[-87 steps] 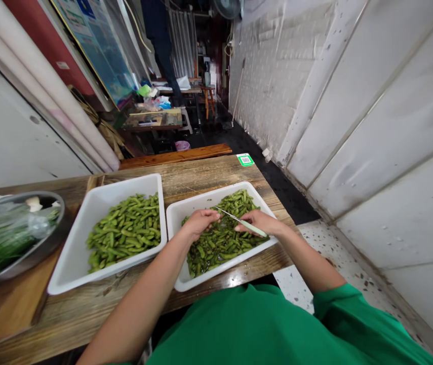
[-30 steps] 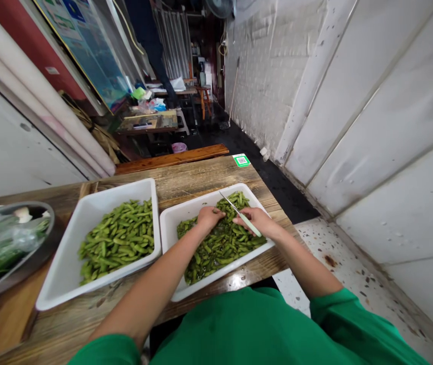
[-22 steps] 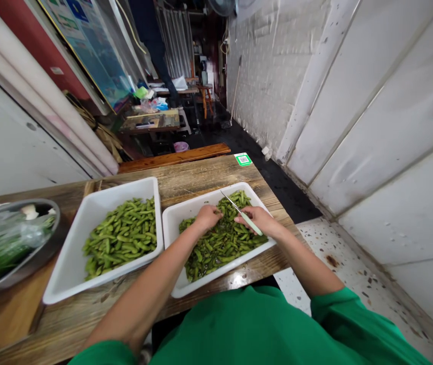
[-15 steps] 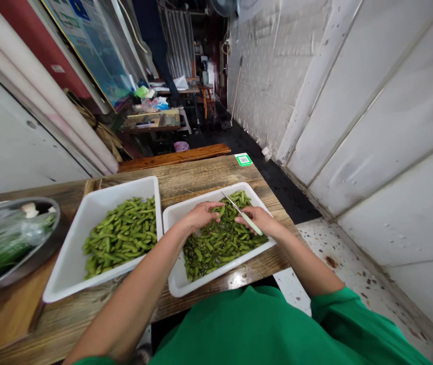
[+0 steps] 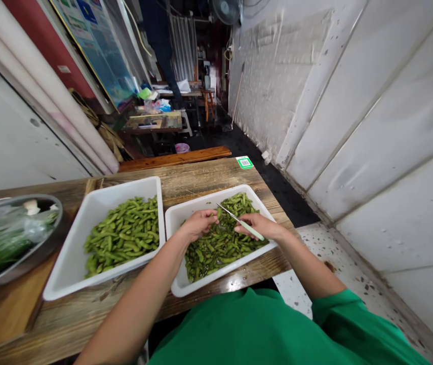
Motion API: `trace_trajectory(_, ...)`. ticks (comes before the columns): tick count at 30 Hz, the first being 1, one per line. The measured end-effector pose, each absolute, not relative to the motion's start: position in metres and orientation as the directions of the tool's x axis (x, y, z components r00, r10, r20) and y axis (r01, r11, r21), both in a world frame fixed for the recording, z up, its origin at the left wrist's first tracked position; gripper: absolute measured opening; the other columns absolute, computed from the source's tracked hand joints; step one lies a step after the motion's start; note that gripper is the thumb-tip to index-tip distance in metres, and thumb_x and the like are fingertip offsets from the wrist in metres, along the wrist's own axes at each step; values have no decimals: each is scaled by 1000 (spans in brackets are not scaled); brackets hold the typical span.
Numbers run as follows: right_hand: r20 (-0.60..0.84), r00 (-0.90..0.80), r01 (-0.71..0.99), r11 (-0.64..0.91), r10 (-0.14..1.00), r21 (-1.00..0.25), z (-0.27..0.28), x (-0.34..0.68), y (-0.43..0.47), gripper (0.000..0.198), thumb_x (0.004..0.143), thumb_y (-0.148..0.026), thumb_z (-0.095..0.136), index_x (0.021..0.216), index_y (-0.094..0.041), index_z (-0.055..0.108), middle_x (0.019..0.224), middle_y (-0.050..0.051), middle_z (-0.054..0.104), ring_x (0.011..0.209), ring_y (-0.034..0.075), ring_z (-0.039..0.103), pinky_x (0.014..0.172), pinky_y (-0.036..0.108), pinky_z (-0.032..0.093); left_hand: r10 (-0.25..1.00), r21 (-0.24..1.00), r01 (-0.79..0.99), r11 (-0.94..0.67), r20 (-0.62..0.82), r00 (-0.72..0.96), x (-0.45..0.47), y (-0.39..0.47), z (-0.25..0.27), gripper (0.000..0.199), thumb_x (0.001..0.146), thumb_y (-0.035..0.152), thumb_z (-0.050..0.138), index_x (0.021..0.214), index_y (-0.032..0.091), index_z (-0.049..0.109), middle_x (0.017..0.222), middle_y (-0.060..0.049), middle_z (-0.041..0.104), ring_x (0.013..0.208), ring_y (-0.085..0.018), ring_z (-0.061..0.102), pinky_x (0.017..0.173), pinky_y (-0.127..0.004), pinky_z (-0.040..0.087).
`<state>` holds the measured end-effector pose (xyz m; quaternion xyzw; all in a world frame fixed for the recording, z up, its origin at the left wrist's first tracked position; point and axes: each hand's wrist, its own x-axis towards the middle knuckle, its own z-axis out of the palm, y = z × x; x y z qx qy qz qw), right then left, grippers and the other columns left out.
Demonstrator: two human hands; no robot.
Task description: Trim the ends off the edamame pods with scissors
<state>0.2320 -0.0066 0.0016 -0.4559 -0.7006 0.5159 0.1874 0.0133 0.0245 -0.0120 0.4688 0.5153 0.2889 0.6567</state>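
My left hand (image 5: 200, 223) is closed, thumb and fingertips pinching a green edamame pod (image 5: 220, 213) above the right-hand white tray (image 5: 179, 289). In my right hand (image 5: 258, 223) are scissors with a pale green handle (image 5: 252, 230). Their narrow metal blades (image 5: 228, 211) point up and left, the tip close beside the pinched pod. Below both hands, wet darker edamame pods (image 5: 216, 253) cover the tray floor. To the left, a deeper white tray (image 5: 64, 274) holds a heap of brighter edamame pods (image 5: 125, 233). My fingers partly hide the scissors' grip.
A metal basin (image 5: 54, 228) with bagged green vegetables stands at the far left by a wooden board (image 5: 9, 309). A green code card (image 5: 244, 162) lies at the wooden table's (image 5: 186, 177) far corner. Beyond are a bench (image 5: 174, 158) and a cluttered low table (image 5: 155, 121).
My left hand's fingers have gone from spread to pinching a pod. The scissors' tip has shifted slightly left and down, towards the left fingertips. Both trays stay put.
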Motion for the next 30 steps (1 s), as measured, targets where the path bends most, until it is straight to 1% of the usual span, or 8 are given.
trace_trajectory(3,-197,-520,435,59,831,-898,2,231,-7,40,71,-51,54,84,-13,54,56,-4,43,41,5,37,37,17,30,882,929,65,365,-367,296,11,23,-11,35,63,31,66,90,11,55,63,0,54,36,0,27,37,-16,14)
trace_trajectory(8,-151,-462,511,123,874,-850,1,232,-6,37,71,-50,55,76,-13,54,54,-4,42,44,6,36,39,18,27,910,954,-1,299,-285,301,7,23,-10,56,60,33,69,110,15,50,60,2,54,37,-1,29,38,-17,16)
trace_trajectory(11,-134,-429,545,138,894,-827,0,233,-5,37,72,-50,54,73,-13,54,53,-4,43,44,6,36,41,18,27,924,954,16,299,-294,245,6,24,-10,46,58,38,69,93,12,57,60,1,55,36,-1,27,38,-17,15)
trace_trajectory(14,-129,-434,559,154,892,-815,-1,234,-5,37,72,-50,54,75,-13,55,55,-3,44,44,6,37,41,18,27,928,953,-5,303,-294,229,7,25,-9,39,57,42,68,77,10,57,57,2,52,36,-1,27,39,-17,15)
trace_trajectory(19,-167,-493,532,144,854,-834,1,233,-8,38,71,-50,55,80,-12,56,57,-3,46,44,6,37,40,18,28,932,948,-71,310,-288,220,8,25,-8,49,53,38,72,90,9,59,60,2,52,39,-1,28,41,-18,17)
trace_trajectory(22,-193,-508,488,96,840,-868,3,232,-9,39,72,-50,54,81,-13,54,55,-4,44,42,6,38,40,18,30,936,952,-50,303,-287,205,9,26,-8,44,53,38,71,85,9,61,57,3,48,39,-1,27,40,-18,16)
trace_trajectory(25,-213,-501,469,57,839,-881,7,232,-9,39,74,-52,51,79,-14,50,55,-4,42,44,6,39,41,18,32,938,954,-7,299,-293,185,8,26,-7,37,58,38,67,81,10,61,59,2,51,38,-1,27,39,-19,14)
trace_trajectory(30,-145,-545,505,185,826,-843,17,232,-10,39,75,-52,50,77,-13,53,59,-3,43,52,7,38,47,18,31,935,951,25,309,-309,177,9,24,-4,36,62,33,63,91,11,62,59,2,51,37,-2,26,39,-19,11)
